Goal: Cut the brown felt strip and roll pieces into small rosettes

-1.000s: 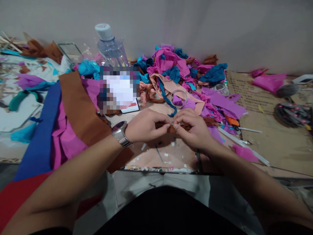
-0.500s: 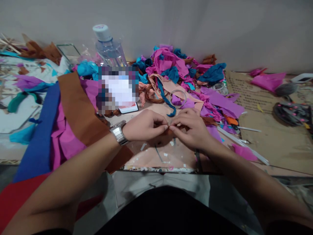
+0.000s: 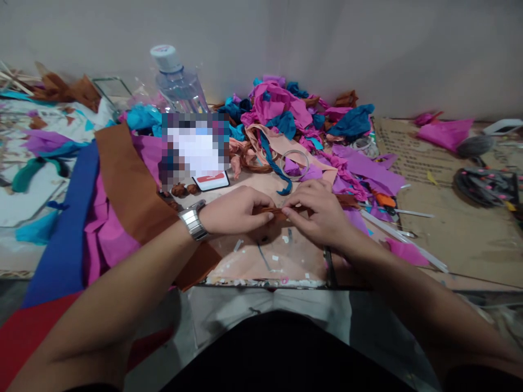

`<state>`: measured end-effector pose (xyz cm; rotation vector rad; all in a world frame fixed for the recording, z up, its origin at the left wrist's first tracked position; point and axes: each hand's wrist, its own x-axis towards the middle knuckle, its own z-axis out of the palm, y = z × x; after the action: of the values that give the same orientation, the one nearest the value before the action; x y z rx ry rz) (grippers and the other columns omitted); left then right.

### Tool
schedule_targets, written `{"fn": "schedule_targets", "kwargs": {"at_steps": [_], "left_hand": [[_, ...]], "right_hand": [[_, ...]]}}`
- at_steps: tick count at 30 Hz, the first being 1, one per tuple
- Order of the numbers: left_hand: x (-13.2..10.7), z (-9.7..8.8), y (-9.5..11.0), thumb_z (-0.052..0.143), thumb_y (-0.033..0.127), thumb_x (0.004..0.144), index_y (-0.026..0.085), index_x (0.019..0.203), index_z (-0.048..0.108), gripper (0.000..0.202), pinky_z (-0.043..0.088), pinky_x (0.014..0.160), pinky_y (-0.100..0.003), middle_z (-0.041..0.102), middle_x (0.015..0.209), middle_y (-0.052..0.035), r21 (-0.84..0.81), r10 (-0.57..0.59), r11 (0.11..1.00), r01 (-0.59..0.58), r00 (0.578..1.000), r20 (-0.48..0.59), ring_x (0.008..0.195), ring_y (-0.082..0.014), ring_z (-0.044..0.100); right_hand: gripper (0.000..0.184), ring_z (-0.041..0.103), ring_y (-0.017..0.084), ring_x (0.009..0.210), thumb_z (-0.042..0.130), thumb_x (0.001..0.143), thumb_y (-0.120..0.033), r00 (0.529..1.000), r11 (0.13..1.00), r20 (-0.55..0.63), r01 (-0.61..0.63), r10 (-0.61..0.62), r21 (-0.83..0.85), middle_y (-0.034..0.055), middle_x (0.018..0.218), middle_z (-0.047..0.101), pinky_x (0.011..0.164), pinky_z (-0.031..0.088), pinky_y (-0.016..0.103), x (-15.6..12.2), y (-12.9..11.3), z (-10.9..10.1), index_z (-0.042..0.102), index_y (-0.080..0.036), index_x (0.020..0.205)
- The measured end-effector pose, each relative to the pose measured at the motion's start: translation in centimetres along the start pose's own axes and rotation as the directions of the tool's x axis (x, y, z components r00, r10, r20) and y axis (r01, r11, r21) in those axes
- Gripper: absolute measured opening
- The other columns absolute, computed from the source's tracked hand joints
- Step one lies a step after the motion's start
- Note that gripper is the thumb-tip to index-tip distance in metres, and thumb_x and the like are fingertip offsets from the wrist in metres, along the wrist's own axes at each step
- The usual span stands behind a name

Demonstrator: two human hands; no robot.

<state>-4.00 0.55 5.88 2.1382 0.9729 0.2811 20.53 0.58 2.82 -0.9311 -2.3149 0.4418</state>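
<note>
My left hand point(image 3: 237, 209) and my right hand point(image 3: 318, 212) meet over a glass work plate point(image 3: 269, 261), both pinched on a thin twisted strip of brown crepe paper point(image 3: 278, 211) stretched between their fingertips. A metal watch point(image 3: 192, 222) is on my left wrist. Just beyond the fingers lie a clear tape roll point(image 3: 297, 163) and a teal paper strip point(image 3: 281, 174).
A heap of pink, teal and purple paper scraps point(image 3: 294, 114) fills the back. A water bottle point(image 3: 177, 81) stands behind a phone point(image 3: 212, 181). Brown point(image 3: 131, 185), magenta and blue sheets point(image 3: 65, 228) lie left. Cardboard point(image 3: 457, 228) and a dark bundle point(image 3: 486, 185) lie right.
My hands have drawn slightly apart, so more of the brown twisted strip shows between the fingertips. The view shifted a little.
</note>
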Motion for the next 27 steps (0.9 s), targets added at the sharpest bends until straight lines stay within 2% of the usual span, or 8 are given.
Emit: {"fn": "schedule_targets", "kwargs": {"at_steps": [5, 12, 15, 18, 20, 22, 24, 27], "left_hand": [[0.1, -0.4, 0.0, 0.049, 0.019, 0.089, 0.015, 0.097, 0.076, 0.029, 0.037, 0.060, -0.022, 0.068, 0.072, 0.0011, -0.012, -0.010, 1.000, 0.011, 0.999, 0.033, 0.062, -0.0115, 0.055], [0.2, -1.0, -0.3, 0.043, 0.015, 0.084, 0.017, 0.096, 0.078, 0.037, 0.040, 0.063, -0.025, 0.072, 0.074, -0.0003, 0.145, -0.076, 0.986, 0.079, 0.997, -0.024, 0.062, -0.0136, 0.058], [0.2, -1.0, -0.9, 0.044, 0.018, 0.085, 0.018, 0.094, 0.079, 0.036, 0.044, 0.068, -0.028, 0.075, 0.078, -0.0016, 0.218, -0.112, 0.966, 0.142, 0.983, -0.143, 0.069, -0.0169, 0.064], [0.2, -0.8, -1.4, 0.045, 0.019, 0.085, 0.019, 0.092, 0.079, 0.035, 0.047, 0.073, -0.031, 0.077, 0.081, -0.0033, 0.255, -0.122, 0.943, 0.215, 0.934, -0.336, 0.074, -0.0205, 0.069], [0.2, -0.5, -1.4, 0.047, 0.020, 0.087, 0.018, 0.096, 0.079, 0.033, 0.048, 0.077, -0.031, 0.078, 0.085, -0.0039, 0.252, -0.065, 0.951, 0.179, 0.913, -0.403, 0.078, -0.0212, 0.070], [0.2, -0.3, -1.1, 0.050, 0.025, 0.092, 0.018, 0.102, 0.078, 0.030, 0.048, 0.077, -0.030, 0.079, 0.090, -0.0041, 0.232, 0.031, 0.971, 0.055, 0.936, -0.350, 0.080, -0.0200, 0.071], [0.2, -0.2, -0.7, 0.054, 0.033, 0.096, 0.019, 0.106, 0.077, 0.029, 0.046, 0.074, -0.027, 0.078, 0.091, -0.0035, 0.190, 0.108, 0.979, -0.069, 0.973, -0.203, 0.077, -0.0173, 0.069], [0.3, -0.4, -0.4, 0.052, 0.038, 0.100, 0.018, 0.100, 0.077, 0.032, 0.042, 0.065, -0.024, 0.076, 0.080, -0.0023, 0.150, 0.103, 0.984, -0.099, 0.995, -0.017, 0.065, -0.0129, 0.063]], "right_hand": [[0.010, 0.061, 0.024, 0.097, 0.068, 0.094, -0.027, 1.000, 1.000, -0.005, -0.014, 0.014, 0.003, 0.0014, 0.083, 0.073, 0.092, 0.035, 0.044, 0.0, 0.1, 0.2, 0.070, -0.023, 0.086], [0.013, 0.060, 0.022, 0.095, 0.067, 0.094, -0.026, 1.000, 0.999, -0.007, -0.030, 0.030, 0.013, 0.0006, 0.081, 0.072, 0.092, 0.035, 0.043, -0.1, 0.1, 0.4, 0.069, -0.022, 0.081], [0.013, 0.061, 0.023, 0.094, 0.068, 0.092, -0.025, 0.999, 0.999, -0.036, -0.037, 0.037, 0.010, 0.0010, 0.080, 0.071, 0.091, 0.036, 0.043, -0.1, 0.3, 0.4, 0.069, -0.022, 0.080], [0.011, 0.063, 0.023, 0.093, 0.070, 0.090, -0.024, 0.997, 0.998, -0.050, -0.053, 0.054, 0.022, 0.0013, 0.080, 0.072, 0.091, 0.036, 0.042, -0.1, 0.5, 0.3, 0.068, -0.022, 0.079], [0.011, 0.063, 0.023, 0.093, 0.070, 0.089, -0.024, 0.997, 0.998, -0.051, -0.053, 0.054, 0.034, 0.0015, 0.081, 0.072, 0.091, 0.037, 0.042, -0.1, 0.5, 0.3, 0.068, -0.022, 0.078], [0.011, 0.062, 0.023, 0.093, 0.070, 0.090, -0.024, 0.998, 0.998, -0.038, -0.043, 0.045, 0.037, 0.0016, 0.081, 0.072, 0.091, 0.037, 0.042, -0.1, 0.4, 0.4, 0.068, -0.022, 0.079], [0.011, 0.062, 0.023, 0.093, 0.068, 0.091, -0.025, 0.999, 0.999, -0.018, -0.027, 0.028, 0.033, 0.0014, 0.080, 0.071, 0.090, 0.036, 0.042, -0.1, 0.2, 0.4, 0.068, -0.022, 0.080], [0.012, 0.062, 0.022, 0.092, 0.067, 0.091, -0.025, 1.000, 0.999, -0.011, -0.017, 0.017, 0.029, 0.0011, 0.078, 0.070, 0.091, 0.037, 0.042, 0.0, 0.1, 0.3, 0.068, -0.022, 0.080]]}}
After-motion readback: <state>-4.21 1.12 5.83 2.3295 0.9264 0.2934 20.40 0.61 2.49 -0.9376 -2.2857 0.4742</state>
